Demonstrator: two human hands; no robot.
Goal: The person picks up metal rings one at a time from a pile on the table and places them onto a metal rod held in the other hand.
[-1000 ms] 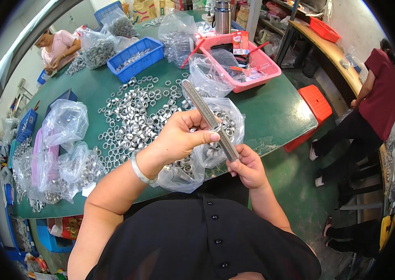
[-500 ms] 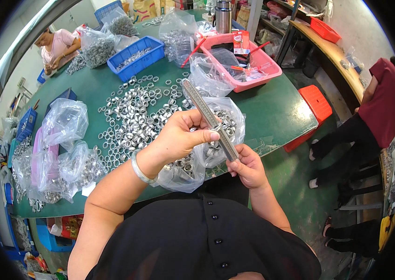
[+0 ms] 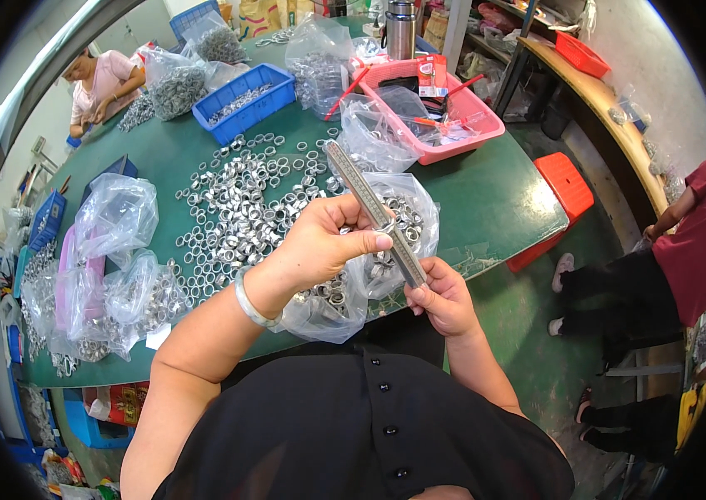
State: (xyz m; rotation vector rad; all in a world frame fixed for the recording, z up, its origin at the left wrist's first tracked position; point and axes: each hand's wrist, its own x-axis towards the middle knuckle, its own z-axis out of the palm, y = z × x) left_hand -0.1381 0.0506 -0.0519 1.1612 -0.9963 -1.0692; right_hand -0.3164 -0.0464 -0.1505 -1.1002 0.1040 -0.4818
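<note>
A metal ring mandrel with marked graduations slants across in front of me over the near edge of the table. A silver ring sits around it, partly hidden by fingers. My left hand, with a pale bangle on its wrist, is closed at this ring, thumb and fingers pinching it against the mandrel. The mandrel's lower end is gripped by my right hand. Beneath both hands, clear plastic bags hold more rings. A wide heap of loose silver rings lies just left of them.
On the green table stand a blue bin of small parts, a pink basket and a steel flask. Filled bags line its left side. A red stool is at right. Two people sit or stand nearby.
My hands, the mandrel and the ring look unmoved. At the right, the person in a dark red top has shifted lower and bent forward. The seated person's hands at far left have moved slightly.
</note>
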